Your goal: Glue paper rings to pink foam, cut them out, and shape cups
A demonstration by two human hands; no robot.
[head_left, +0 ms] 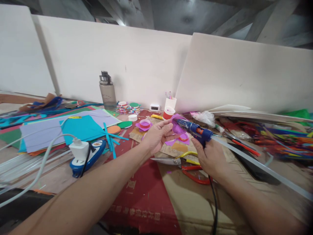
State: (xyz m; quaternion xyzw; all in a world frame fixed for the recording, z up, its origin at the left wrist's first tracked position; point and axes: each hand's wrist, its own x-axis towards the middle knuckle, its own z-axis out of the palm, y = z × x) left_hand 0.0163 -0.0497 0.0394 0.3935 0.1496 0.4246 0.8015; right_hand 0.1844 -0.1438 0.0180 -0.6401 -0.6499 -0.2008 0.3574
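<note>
Gluing a purple foam piece (177,125) over a cluttered desk (58,178).

Pinches the foam piece in the fingers of the left hand (156,135), held just above the desk's middle. Clenches the right hand (207,156) round a blue glue gun (195,130), nozzle at the foam, clear glue stick (256,163) trailing behind. Looks mid-job, judging by one similar flower (144,124) set down just behind and the foam sheets (83,127) lying at left. Shows printed characters on the red cardboard (144,192) below, too blurred to read, and no legible brand.
</note>
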